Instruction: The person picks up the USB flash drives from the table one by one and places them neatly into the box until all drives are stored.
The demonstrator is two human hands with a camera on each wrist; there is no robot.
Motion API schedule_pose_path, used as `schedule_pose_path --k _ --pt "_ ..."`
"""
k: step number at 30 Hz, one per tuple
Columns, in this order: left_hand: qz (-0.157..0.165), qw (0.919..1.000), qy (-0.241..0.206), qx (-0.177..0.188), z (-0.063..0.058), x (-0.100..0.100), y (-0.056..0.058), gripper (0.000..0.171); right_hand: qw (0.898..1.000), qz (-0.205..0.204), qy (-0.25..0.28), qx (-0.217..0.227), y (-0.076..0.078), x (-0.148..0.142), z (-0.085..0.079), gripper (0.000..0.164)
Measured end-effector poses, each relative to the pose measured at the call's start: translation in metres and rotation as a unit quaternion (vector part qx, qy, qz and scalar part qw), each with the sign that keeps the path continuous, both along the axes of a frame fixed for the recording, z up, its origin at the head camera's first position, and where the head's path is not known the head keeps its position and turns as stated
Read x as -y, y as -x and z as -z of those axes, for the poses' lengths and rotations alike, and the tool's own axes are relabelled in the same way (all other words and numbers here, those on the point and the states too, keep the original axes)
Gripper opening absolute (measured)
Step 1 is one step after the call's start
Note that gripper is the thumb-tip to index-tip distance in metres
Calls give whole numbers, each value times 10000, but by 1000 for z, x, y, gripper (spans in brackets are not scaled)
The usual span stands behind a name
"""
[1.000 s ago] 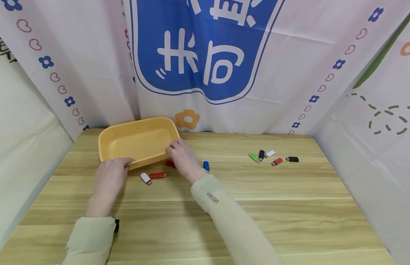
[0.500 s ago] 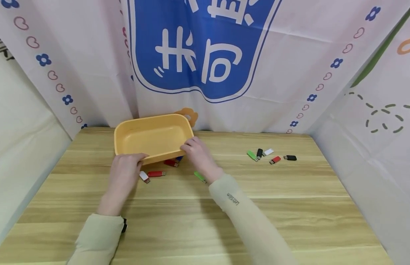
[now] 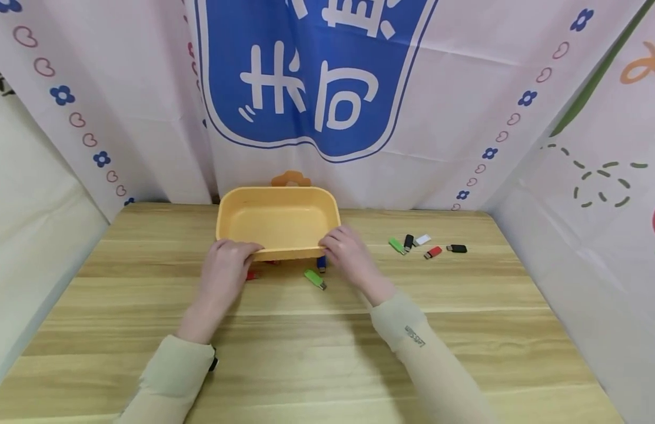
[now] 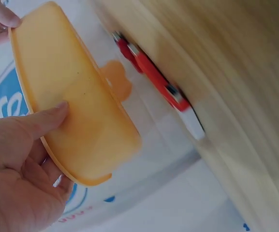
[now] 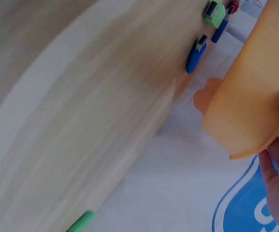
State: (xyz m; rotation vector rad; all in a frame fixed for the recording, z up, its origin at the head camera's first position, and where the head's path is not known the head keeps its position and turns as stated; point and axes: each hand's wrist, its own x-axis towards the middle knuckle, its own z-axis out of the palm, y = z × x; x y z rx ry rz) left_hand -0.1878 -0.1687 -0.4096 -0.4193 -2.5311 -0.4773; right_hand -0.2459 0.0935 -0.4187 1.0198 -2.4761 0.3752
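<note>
A yellow plastic tray [image 3: 279, 224] is held off the table by its near rim. My left hand [image 3: 226, 268] grips that rim near its left corner, thumb on the wall in the left wrist view. Near the right corner my right hand [image 3: 353, 256] pinches the same rim. Below and in front of the tray lie a green USB stick [image 3: 315, 278], a blue USB stick [image 3: 321, 264] and a partly hidden red USB stick [image 3: 252, 275]. The left wrist view also shows a white USB stick [image 4: 191, 123] on the table; a second blue USB stick [image 5: 220, 31] appears in the right wrist view.
On the right of the wooden table [image 3: 316, 365] lies a group of USB sticks: a green one [image 3: 396, 245], a white one [image 3: 422, 240], a red one [image 3: 433, 252] and black ones [image 3: 456, 248]. A printed cloth [image 3: 385, 182] hangs behind the table's back edge.
Both hands have carried the tray to the right along the back of the table. The green stick in front has come into view; the white stick and most of the red ones are now covered.
</note>
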Motion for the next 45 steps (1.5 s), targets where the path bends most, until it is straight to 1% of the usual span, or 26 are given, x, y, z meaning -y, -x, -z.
schedule_pose_path --k 4,6,12,15,18,21,25,28,33,36,40,45 --pt "155 9999 3 -73 -1 -14 -1 19 9994 -120 192 248 -12 -21 -4 6" --pt "252 9996 48 -85 -1 -22 -1 19 9990 -177 287 294 -19 -33 -6 5" --pt "752 9970 70 -136 -3 -46 -3 17 9991 -243 342 -26 -44 -69 -8 7" --pt "898 9959 56 -116 -2 -57 -5 17 9989 -265 374 -111 -54 -83 -7 8" --pt "994 9950 71 -71 0 -68 -6 17 9990 -236 380 -53 -63 -94 -5 7" --pt "1164 9932 66 -2 0 -79 -7 17 9992 -121 379 40 -72 -105 -2 6" --pt "1397 9898 54 261 1 -93 -4 16 9990 -74 433 90 -86 -118 4 8" --pt "1543 9871 110 402 3 -101 0 18 9986 -139 503 42 -95 -124 9 11" --pt "1828 9824 256 297 6 -115 7 19 9980 -183 584 141 -108 -130 13 15" --pt "1911 9804 342 338 7 -121 11 20 9978 -167 580 259 -113 -131 14 17" --pt "1980 9781 403 500 9 -127 14 20 9976 4 430 540 -120 -129 11 16" --pt "2081 9747 362 725 13 -133 17 20 9938 253 103 1076 -127 -124 6 11"
